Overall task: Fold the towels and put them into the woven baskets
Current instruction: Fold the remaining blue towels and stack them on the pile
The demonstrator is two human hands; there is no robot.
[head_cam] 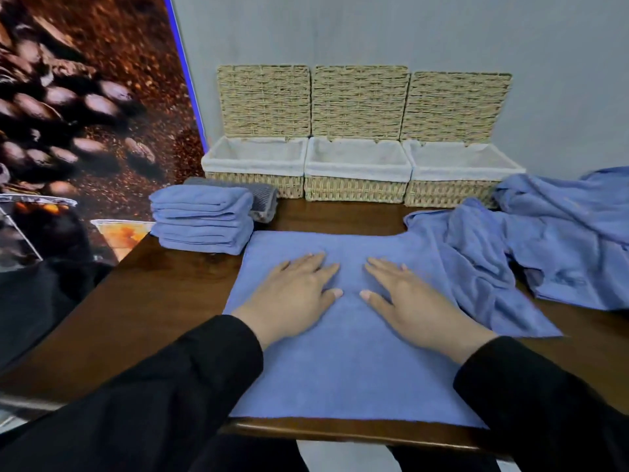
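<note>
A blue towel lies spread flat on the dark wooden table, reaching its front edge. My left hand and my right hand both rest palm down on it, fingers spread, holding nothing. Three woven baskets with white liners stand open along the back wall: left, middle, right. All three look empty inside. A stack of folded blue towels sits at the table's back left.
Unfolded blue towels lie in a crumpled heap on the right side of the table. A folded grey towel lies behind the blue stack. The basket lids lean upright against the grey wall.
</note>
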